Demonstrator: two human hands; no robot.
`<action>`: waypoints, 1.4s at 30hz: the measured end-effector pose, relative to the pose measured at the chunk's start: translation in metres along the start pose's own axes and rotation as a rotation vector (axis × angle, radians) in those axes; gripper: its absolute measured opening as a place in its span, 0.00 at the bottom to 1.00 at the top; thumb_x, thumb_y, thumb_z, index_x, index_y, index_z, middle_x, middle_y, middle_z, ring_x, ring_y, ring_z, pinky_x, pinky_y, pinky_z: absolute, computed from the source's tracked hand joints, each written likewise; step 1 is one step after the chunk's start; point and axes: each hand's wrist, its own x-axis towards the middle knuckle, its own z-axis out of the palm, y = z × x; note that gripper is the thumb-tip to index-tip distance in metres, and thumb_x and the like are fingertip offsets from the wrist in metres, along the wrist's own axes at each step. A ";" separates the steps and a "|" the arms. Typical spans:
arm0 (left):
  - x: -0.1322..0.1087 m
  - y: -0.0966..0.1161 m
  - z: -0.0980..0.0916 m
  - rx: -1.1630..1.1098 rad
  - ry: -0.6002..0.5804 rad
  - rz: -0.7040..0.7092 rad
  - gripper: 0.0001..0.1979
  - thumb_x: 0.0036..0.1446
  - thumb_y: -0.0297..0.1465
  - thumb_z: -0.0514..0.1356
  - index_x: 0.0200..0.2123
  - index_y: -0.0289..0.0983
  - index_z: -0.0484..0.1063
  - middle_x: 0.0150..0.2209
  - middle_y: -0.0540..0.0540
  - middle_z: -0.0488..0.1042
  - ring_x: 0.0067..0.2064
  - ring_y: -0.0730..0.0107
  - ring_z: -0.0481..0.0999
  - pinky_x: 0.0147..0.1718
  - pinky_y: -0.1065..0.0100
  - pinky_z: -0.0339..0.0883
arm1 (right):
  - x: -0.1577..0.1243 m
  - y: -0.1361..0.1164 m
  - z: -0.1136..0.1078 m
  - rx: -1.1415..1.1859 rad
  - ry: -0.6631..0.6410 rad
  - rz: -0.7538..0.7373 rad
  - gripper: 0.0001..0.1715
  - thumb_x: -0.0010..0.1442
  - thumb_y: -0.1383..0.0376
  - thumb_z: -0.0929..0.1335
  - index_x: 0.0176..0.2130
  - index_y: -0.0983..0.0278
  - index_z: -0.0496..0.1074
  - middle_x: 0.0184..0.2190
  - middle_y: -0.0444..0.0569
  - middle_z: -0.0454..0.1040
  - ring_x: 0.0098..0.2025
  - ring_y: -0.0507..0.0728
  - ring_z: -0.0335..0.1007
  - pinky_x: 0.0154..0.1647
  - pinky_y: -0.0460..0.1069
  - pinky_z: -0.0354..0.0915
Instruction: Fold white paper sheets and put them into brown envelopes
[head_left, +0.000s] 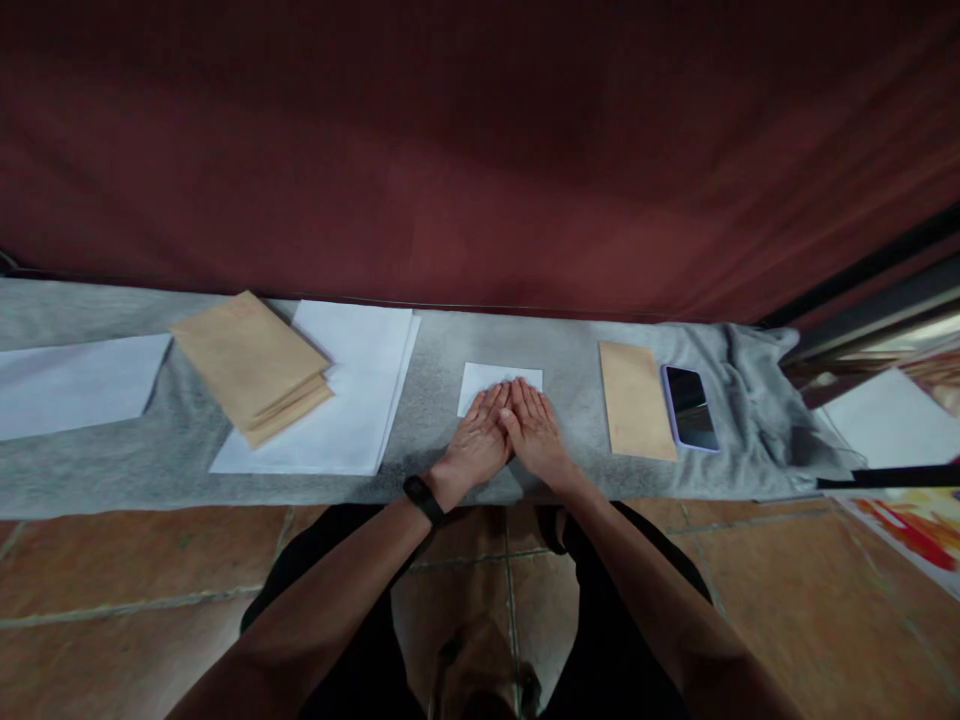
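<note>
A small white piece of paper [480, 378], perhaps folded, lies on the grey cloth in front of me. My left hand [480, 435], a dark band on its wrist, rests flat over the paper's lower part with fingers stretched out. Beside it, touching it, my right hand [536, 430] also lies flat, its thumb against the left hand. Both palms face down and hide the near edge of the paper. Neither hand grips anything.
Several brown envelopes [247, 360] overlap white sheets [352, 400] on the left. Farther left is another white sheet [82, 385]. To the right are a single brown envelope [637, 400] and a phone [691, 408]. A dark red panel [480, 200] rises behind the cloth-covered surface [570, 340].
</note>
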 end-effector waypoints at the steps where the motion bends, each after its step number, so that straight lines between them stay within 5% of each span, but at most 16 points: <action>1: 0.000 -0.001 0.000 -0.007 0.008 -0.008 0.32 0.71 0.32 0.46 0.75 0.28 0.49 0.76 0.35 0.49 0.78 0.56 0.44 0.75 0.52 0.42 | -0.001 0.001 0.001 -0.012 0.008 -0.003 0.38 0.78 0.54 0.49 0.75 0.71 0.52 0.76 0.58 0.52 0.78 0.61 0.45 0.77 0.60 0.45; 11: -0.010 -0.016 0.001 -0.015 0.056 -0.098 0.31 0.73 0.35 0.45 0.73 0.25 0.52 0.76 0.33 0.50 0.78 0.56 0.44 0.75 0.52 0.44 | -0.014 0.018 0.004 -0.115 0.118 -0.031 0.39 0.77 0.52 0.55 0.75 0.72 0.51 0.75 0.62 0.53 0.77 0.65 0.48 0.76 0.63 0.46; 20: -0.015 -0.028 -0.006 0.000 0.029 -0.224 0.32 0.73 0.36 0.43 0.74 0.25 0.50 0.76 0.32 0.49 0.78 0.55 0.44 0.75 0.50 0.45 | -0.016 0.022 -0.005 -0.069 0.063 0.066 0.40 0.76 0.52 0.56 0.74 0.76 0.52 0.74 0.65 0.54 0.76 0.67 0.49 0.75 0.65 0.46; 33: 0.011 -0.006 -0.006 -0.056 0.081 -0.219 0.31 0.71 0.30 0.42 0.74 0.28 0.51 0.75 0.36 0.53 0.77 0.57 0.47 0.75 0.50 0.43 | 0.002 0.000 -0.007 -0.019 0.002 0.037 0.34 0.77 0.58 0.52 0.74 0.71 0.53 0.76 0.56 0.51 0.78 0.63 0.45 0.77 0.64 0.43; 42: 0.012 -0.017 0.001 -0.046 0.087 -0.279 0.31 0.72 0.33 0.43 0.74 0.28 0.50 0.75 0.35 0.53 0.77 0.58 0.48 0.75 0.52 0.43 | -0.003 0.014 -0.004 -0.051 0.050 0.077 0.34 0.77 0.58 0.54 0.74 0.71 0.54 0.75 0.57 0.53 0.77 0.64 0.48 0.76 0.63 0.44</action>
